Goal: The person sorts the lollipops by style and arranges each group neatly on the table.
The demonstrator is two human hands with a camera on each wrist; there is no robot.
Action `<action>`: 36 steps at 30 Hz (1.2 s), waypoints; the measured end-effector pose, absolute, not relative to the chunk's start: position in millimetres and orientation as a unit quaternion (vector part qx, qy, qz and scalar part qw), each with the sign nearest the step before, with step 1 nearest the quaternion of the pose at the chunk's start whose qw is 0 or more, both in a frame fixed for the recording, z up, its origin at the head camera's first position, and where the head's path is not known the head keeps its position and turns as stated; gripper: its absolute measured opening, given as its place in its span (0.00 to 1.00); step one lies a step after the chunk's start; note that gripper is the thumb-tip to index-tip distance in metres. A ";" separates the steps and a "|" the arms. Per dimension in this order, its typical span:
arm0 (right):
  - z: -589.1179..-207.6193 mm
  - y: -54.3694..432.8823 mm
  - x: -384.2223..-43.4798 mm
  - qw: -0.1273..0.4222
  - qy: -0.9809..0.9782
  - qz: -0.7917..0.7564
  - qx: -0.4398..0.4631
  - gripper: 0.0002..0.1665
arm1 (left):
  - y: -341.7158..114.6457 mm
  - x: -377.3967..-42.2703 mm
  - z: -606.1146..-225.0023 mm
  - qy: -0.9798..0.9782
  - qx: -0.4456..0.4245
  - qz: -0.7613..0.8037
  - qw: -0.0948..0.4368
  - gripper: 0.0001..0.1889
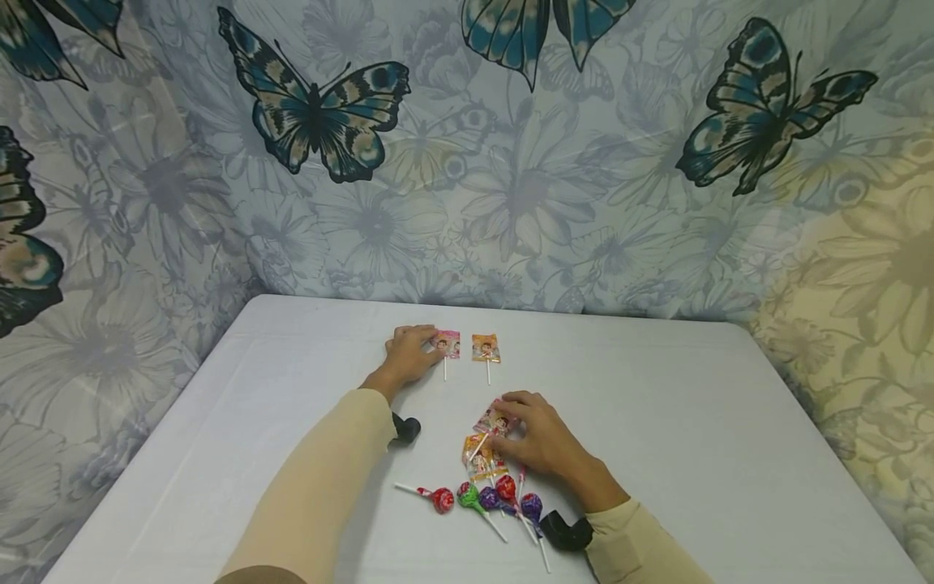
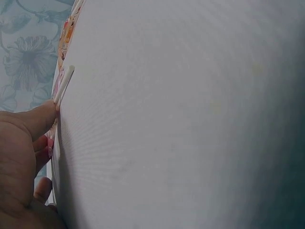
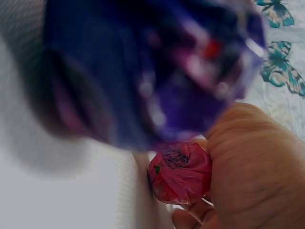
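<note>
At the back of the table my left hand (image 1: 409, 354) pinches the left edge of a flat lollipop in a pink wrapper (image 1: 450, 344). Its white stick (image 2: 64, 85) rises past the thumb in the left wrist view. An orange-wrapped lollipop (image 1: 486, 349) lies just to its right. Nearer the front, my right hand (image 1: 543, 438) holds another pink-wrapped lollipop (image 1: 493, 418) between thumb and fingers. Below that sit orange-wrapped lollipops (image 1: 477, 461), partly overlapped. In the right wrist view a blurred purple ball lollipop (image 3: 157, 71) looms close, with a red one (image 3: 183, 176) beside the palm.
Several ball lollipops lie at the front: a red one (image 1: 443, 500) on the left, a green one (image 1: 468, 493), and red and purple ones bunched near my right wrist. The white table (image 1: 693, 430) meets a butterfly-print wall (image 1: 525, 227) behind.
</note>
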State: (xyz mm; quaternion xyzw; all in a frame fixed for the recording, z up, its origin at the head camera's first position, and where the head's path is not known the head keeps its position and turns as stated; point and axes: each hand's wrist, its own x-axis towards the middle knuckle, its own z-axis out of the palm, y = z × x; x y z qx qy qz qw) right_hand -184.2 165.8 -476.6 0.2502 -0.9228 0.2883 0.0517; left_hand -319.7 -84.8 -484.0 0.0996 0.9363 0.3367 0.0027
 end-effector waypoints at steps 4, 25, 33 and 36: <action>-473.9 164.9 -183.5 0.051 -0.926 0.284 0.243 0.32 | -84.5 -319.6 -482.9 0.935 0.097 0.340 0.004 0.27; -470.6 169.8 -189.9 0.112 -0.888 0.289 0.340 0.34 | -86.2 -321.8 -483.2 0.937 0.099 0.335 -0.002 0.26; -463.8 179.0 -190.5 0.154 -0.869 0.310 0.354 0.35 | -84.1 -318.2 -483.1 0.936 0.102 0.336 -0.002 0.26; -458.9 181.9 -192.4 0.155 -0.868 0.313 0.353 0.35 | -84.5 -317.1 -482.7 0.937 0.103 0.334 -0.005 0.26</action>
